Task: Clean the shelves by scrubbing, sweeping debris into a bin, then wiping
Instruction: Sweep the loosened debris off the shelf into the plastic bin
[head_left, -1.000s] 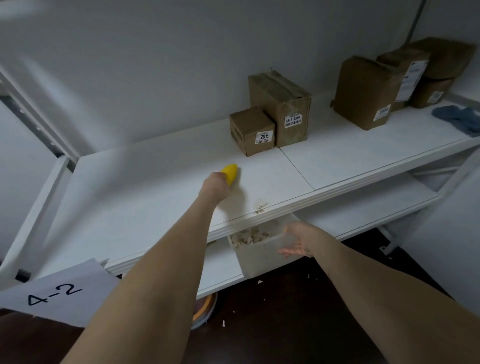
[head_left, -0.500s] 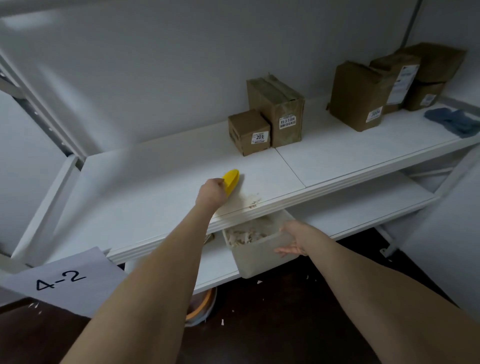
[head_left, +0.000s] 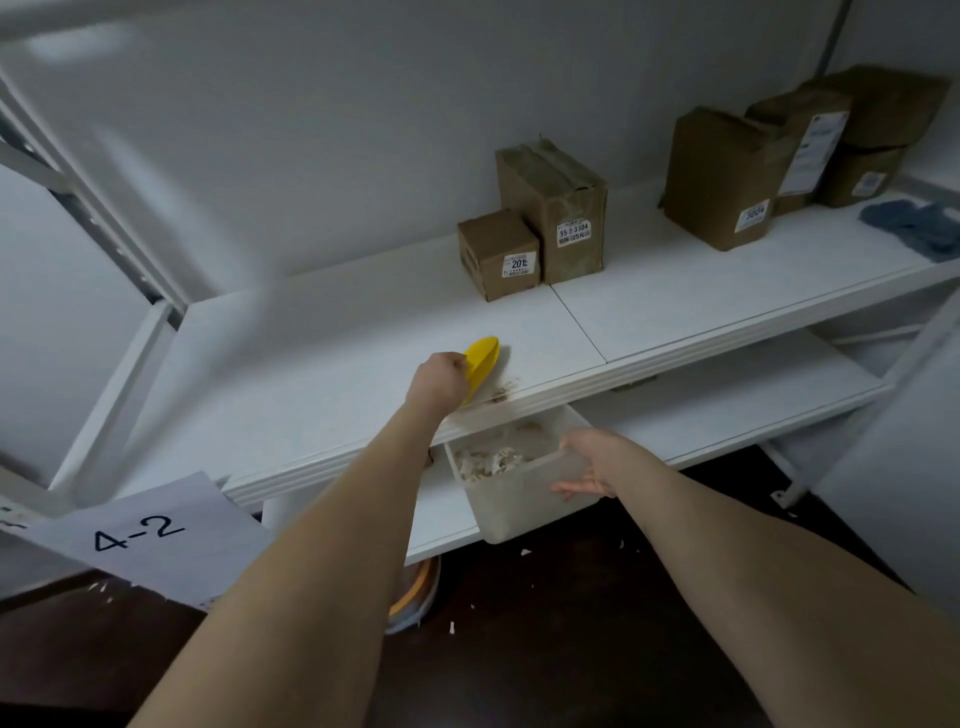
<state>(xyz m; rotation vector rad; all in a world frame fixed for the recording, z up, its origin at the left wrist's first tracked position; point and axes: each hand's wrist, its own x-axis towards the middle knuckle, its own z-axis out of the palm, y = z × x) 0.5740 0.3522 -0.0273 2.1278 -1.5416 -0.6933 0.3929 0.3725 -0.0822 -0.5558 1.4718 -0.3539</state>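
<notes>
Left hand gripping yellow brush, right hand holding bin

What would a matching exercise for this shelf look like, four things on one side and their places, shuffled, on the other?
Things:
1. brush
2. bin
3. cloth
4. sign

Places:
a. at the far right end of the upper shelf
b. gripped by the left hand, near the front edge of the upper shelf
c. held by the right hand, just below the front edge of the upper shelf
d. at the lower left, in front of the frame

Pairs: 1-b, 2-c, 3-a, 4-d
</notes>
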